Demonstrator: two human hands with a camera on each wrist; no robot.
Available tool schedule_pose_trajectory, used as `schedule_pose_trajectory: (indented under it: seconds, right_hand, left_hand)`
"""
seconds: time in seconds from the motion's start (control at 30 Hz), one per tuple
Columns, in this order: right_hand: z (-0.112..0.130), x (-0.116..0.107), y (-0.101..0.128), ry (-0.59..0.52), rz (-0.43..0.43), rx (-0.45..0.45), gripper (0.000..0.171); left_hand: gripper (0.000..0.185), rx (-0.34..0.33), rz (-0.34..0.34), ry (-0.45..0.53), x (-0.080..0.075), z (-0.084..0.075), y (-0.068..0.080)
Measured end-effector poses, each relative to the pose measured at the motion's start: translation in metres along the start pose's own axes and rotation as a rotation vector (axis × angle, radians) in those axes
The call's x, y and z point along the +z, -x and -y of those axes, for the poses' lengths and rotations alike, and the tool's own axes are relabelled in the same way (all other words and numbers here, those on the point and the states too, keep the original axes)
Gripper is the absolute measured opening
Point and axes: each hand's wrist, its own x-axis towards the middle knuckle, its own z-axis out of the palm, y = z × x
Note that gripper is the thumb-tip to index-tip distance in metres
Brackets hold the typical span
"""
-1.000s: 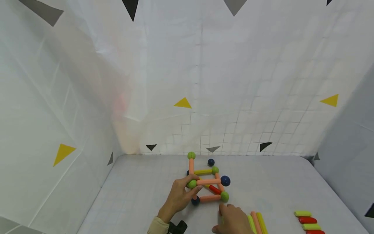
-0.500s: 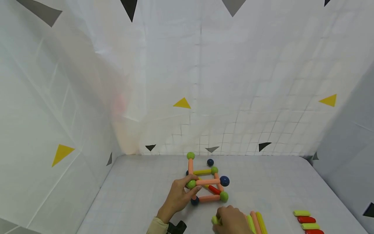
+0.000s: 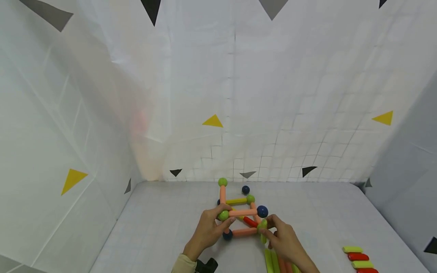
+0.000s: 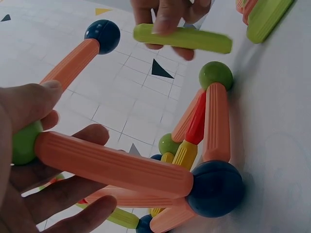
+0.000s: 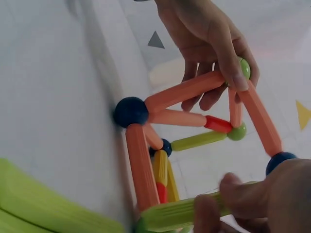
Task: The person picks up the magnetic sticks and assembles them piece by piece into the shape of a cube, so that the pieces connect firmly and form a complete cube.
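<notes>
Lime rod (image 4: pixel 204 41); right fingers (image 4: pixel 167 20) pinched closed on it; left fingers (image 4: pixel 41 97) gripping green corner ball (image 4: pixel 26 143)

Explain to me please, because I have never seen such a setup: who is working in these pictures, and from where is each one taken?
There is no machine: a person works with two bare hands. One camera sits on the person's head, looking forward and down; two others sit on the wrists, each looking at that hand's work.

On the white table stands a frame of coloured rods joined by balls. The left hand holds it at a raised corner, by a green ball. The right hand pinches a light-green rod close to the frame. Behind the frame, a dark blue ball seems to lie alone. Longer rods lie nearer the person; short green and red rods lie further right.
</notes>
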Motion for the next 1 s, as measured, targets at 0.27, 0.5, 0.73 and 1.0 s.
schedule_pose_trajectory:
  seconds: [0.27,0.5,0.73,1.0]
  right_hand:
    - [-0.008,0.005,-0.006,-0.142,-0.05,-0.078,0.02]
    - [-0.011,0.009,-0.011,-0.179,-0.099,-0.127,0.022]
    - [-0.012,0.017,-0.02,-0.184,-0.156,-0.177,0.021]
    - [-0.02,0.019,-0.024,-0.231,-0.138,-0.169,0.024]
  left_hand:
    - [0.02,0.008,-0.003,-0.003,0.0,0.0,0.0]
    - [0.016,0.043,-0.024,-0.011,0.001,0.0,0.0]
    - [0.016,0.027,-0.021,-0.018,0.0,-0.001,-0.001]
    - [0.016,0.036,-0.027,-0.048,0.002,-0.001,0.0]
